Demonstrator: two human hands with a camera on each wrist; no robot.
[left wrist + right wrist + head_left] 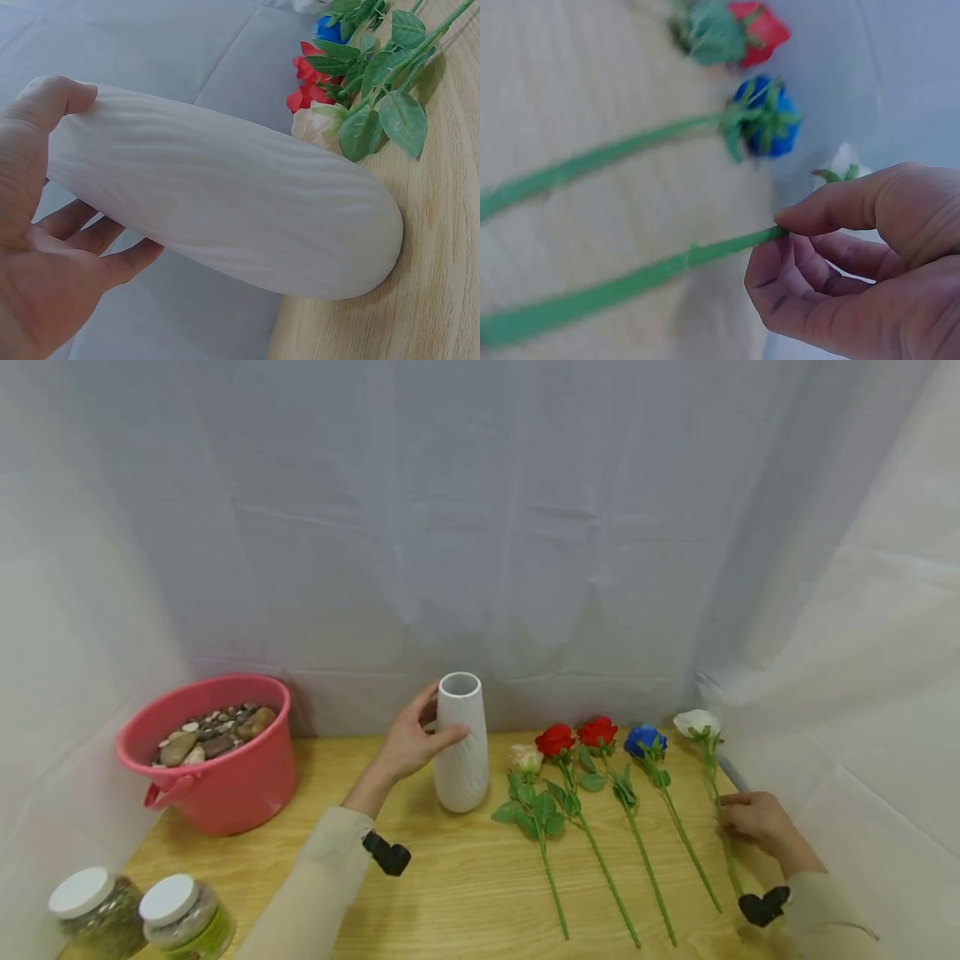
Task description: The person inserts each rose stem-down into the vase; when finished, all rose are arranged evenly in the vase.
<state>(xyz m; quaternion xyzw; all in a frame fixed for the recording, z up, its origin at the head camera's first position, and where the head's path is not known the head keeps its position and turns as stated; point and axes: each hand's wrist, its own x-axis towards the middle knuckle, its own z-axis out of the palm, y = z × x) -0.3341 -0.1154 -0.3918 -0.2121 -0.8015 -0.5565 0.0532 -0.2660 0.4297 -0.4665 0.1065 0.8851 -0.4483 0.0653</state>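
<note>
Pale sheeting (480, 543) hangs behind the wooden desk (427, 893); from my remote seat I see the left hand (411, 742) gripping the white vase (461, 768), upright near the far edge; the right hand (759, 820) pinches the stem of the white rose (697, 723) by the right edge; 2 red roses (556, 740), 1 blue rose (645, 741) and 1 cream rose (527, 759) lie between.

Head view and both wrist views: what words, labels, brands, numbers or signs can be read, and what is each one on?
Readable text: none in any view.
Too small and blurred to read: anything on the green label of the right-hand jar, lower left of the head view.
No lettering shows on the white vase or the pink bucket.
</note>
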